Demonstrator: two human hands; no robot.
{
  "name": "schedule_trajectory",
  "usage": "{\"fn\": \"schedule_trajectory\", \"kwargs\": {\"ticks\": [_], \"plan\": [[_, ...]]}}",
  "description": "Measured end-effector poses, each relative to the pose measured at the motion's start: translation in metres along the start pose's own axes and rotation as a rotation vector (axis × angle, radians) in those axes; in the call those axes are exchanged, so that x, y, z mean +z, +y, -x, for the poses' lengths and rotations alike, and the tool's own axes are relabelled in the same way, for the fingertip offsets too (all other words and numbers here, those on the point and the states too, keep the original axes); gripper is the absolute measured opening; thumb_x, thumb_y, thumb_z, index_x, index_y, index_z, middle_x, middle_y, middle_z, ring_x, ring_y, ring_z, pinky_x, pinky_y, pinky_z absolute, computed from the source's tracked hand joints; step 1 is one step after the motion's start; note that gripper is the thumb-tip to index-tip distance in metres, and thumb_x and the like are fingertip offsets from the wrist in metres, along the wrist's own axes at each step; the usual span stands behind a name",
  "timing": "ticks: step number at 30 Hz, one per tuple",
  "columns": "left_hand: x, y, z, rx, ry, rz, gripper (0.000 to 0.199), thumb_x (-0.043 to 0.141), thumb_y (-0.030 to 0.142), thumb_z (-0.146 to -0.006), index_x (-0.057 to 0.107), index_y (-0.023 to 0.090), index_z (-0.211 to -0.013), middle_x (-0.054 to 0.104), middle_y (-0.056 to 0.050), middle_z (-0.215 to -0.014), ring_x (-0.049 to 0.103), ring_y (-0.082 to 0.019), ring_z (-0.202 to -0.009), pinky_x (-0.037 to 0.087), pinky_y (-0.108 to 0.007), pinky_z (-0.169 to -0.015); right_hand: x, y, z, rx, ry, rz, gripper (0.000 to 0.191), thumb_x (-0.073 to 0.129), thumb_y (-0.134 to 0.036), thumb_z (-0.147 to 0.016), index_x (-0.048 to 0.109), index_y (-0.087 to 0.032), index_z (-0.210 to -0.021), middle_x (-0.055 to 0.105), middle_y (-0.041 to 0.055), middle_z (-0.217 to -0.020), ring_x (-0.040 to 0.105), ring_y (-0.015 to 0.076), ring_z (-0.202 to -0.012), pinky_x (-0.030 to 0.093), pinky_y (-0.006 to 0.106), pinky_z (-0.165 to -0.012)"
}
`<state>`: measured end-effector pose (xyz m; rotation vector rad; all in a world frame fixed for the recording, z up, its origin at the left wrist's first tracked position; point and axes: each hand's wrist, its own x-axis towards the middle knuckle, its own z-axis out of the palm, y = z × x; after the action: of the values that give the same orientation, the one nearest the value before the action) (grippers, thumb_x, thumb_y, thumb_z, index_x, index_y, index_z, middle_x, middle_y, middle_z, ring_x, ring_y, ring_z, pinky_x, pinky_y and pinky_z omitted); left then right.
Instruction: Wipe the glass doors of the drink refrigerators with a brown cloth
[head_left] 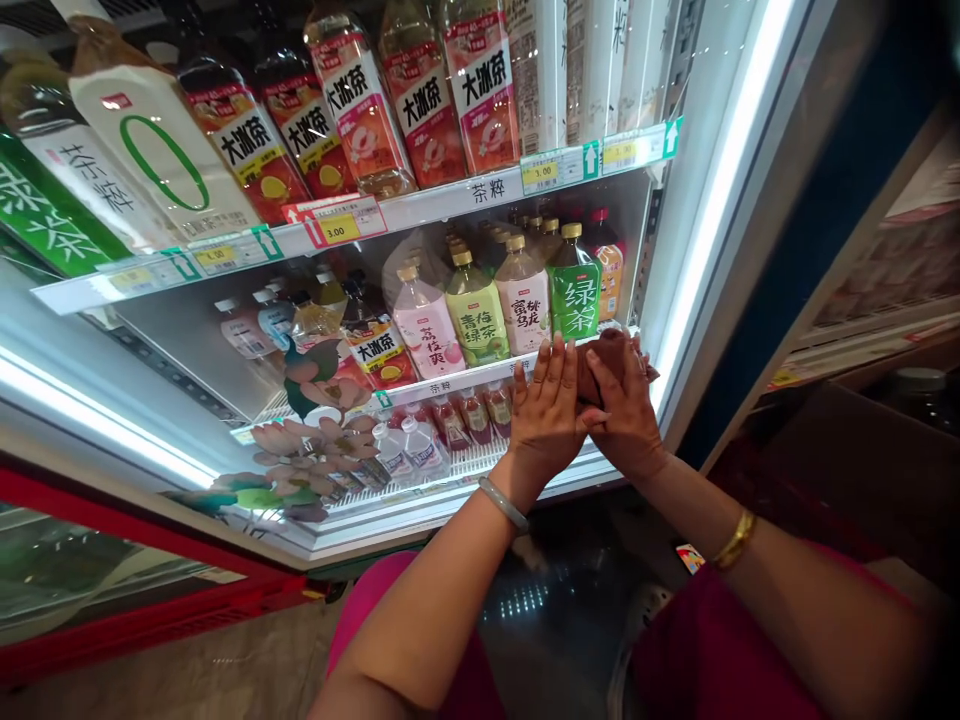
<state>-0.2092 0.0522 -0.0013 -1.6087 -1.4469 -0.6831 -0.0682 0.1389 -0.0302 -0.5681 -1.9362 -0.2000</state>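
Your right hand (628, 415) clasps an apparent brown cloth (613, 352); your left hand (546, 408) extends its fingers beside it. Progress: indeterminable.

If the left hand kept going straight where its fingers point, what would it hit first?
Probably the glass door, if the left hand isn't on it already; depth is hard to judge. Beyond the glass, roughly in line, stands the pink-labelled bottle.

A dark reddish-brown, soft cloth (606, 362) is bunching into an uneven, creased wad, its folds partly hiding under fingers and a small pointed end sticking out rightward; it is sitting near the lower right corner of the white-framed, clear glass cooler front (724, 200).
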Motion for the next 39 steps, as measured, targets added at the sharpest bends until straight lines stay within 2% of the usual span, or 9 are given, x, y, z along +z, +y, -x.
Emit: {"fn": "schedule_trajectory", "kwargs": {"ticks": [3,7,14,18,22,25,30,34,39], "plan": [[-0.003,-0.008,0.007,0.033,-0.009,0.009,0.085,0.040,0.061,-0.108,0.027,0.003,-0.169,0.035,-0.018,-0.174,0.003,-0.024,-0.170,-0.005,-0.046,-0.139,-0.007,0.019,0.004,-0.040,-0.022,0.026,0.079,0.066,-0.023,-0.090,0.041,-0.034,-0.164,0.016,0.0119,-0.181,0.024,0.0418,-0.165,0.023,0.073,-0.130],[-0.006,-0.014,0.014,0.044,-0.043,0.008,0.084,0.038,0.063,-0.108,0.028,0.007,-0.170,0.040,-0.017,-0.173,0.009,-0.023,-0.170,-0.008,-0.044,-0.138,-0.015,0.048,-0.003,0.208,0.156,0.046,0.093,0.065,-0.015,-0.082,0.033,-0.031,-0.168,0.015,0.0153,-0.180,0.022,0.0442,-0.165,0.023,0.078,-0.127],[-0.015,-0.029,0.024,-0.027,-0.215,0.012,0.081,0.043,0.055,-0.108,0.024,0.008,-0.171,0.034,-0.022,-0.175,0.020,-0.028,-0.169,0.001,-0.051,-0.138,0.014,-0.030,-0.003,0.039,0.068,-0.021,0.076,0.062,-0.019,-0.093,0.040,-0.029,-0.165,0.013,0.0122,-0.181,0.017,0.0405,-0.167,0.031,0.070,-0.130],[-0.030,-0.051,0.038,-0.031,-0.240,-0.069,0.073,0.040,0.052,-0.109,0.027,0.014,-0.171,0.043,-0.018,-0.171,0.023,-0.026,-0.168,-0.008,-0.055,-0.137,0.005,-0.019,0.000,-0.175,-0.031,-0.034,0.067,0.067,-0.017,-0.092,0.054,-0.036,-0.155,0.030,0.0071,-0.177,0.028,0.0363,-0.165,0.033,0.068,-0.130],[-0.037,-0.061,0.046,-0.030,-0.215,-0.097,0.074,0.036,0.056,-0.110,0.026,0.014,-0.171,0.045,-0.017,-0.170,0.024,-0.023,-0.168,-0.016,-0.052,-0.135,-0.006,0.010,-0.015,0.075,0.082,-0.041,0.076,0.064,-0.019,-0.093,0.042,-0.034,-0.164,0.019,0.0111,-0.180,0.025,0.0424,-0.164,0.032,0.073,-0.128],[-0.037,-0.061,0.050,-0.086,-0.231,-0.087,0.079,0.036,0.060,-0.109,0.025,0.014,-0.171,0.039,-0.020,-0.173,0.021,-0.027,-0.169,-0.007,-0.056,-0.136,0.004,-0.013,-0.026,0.190,0.199,-0.032,0.084,0.062,-0.018,-0.091,0.032,-0.027,-0.170,0.012,0.0165,-0.180,0.021,0.0470,-0.165,0.029,0.075,-0.128],[-0.050,-0.079,0.064,-0.107,-0.217,-0.094,0.084,0.029,0.063,-0.109,0.023,0.008,-0.171,0.038,-0.025,-0.172,0.018,-0.029,-0.169,-0.008,-0.056,-0.136,0.033,-0.087,-0.016,-0.131,0.087,-0.023,0.071,0.068,-0.017,-0.093,0.049,-0.033,-0.159,0.033,0.0095,-0.176,0.029,0.0376,-0.164,0.031,0.066,-0.132],[-0.068,-0.102,0.073,-0.105,-0.229,-0.105,0.084,0.026,0.065,-0.108,0.021,0.009,-0.172,0.037,-0.023,-0.173,0.016,-0.029,-0.170,-0.008,-0.055,-0.136,0.031,-0.080,-0.016,-0.324,0.022,-0.029,0.065,0.067,-0.016,-0.095,0.054,-0.039,-0.154,0.049,0.0024,-0.168,0.040,0.0288,-0.160,0.032,0.058,-0.133],[-0.075,-0.115,0.079,-0.135,-0.250,-0.142,0.086,0.028,0.068,-0.107,0.021,0.012,-0.172,0.035,-0.020,-0.175,0.020,-0.030,-0.169,-0.003,-0.056,-0.137,0.030,-0.074,-0.041,-0.025,0.189,-0.092,0.074,0.068,-0.026,-0.094,0.044,-0.037,-0.164,0.023,0.0052,-0.179,0.028,0.0427,-0.163,0.022,0.072,-0.132]]}}
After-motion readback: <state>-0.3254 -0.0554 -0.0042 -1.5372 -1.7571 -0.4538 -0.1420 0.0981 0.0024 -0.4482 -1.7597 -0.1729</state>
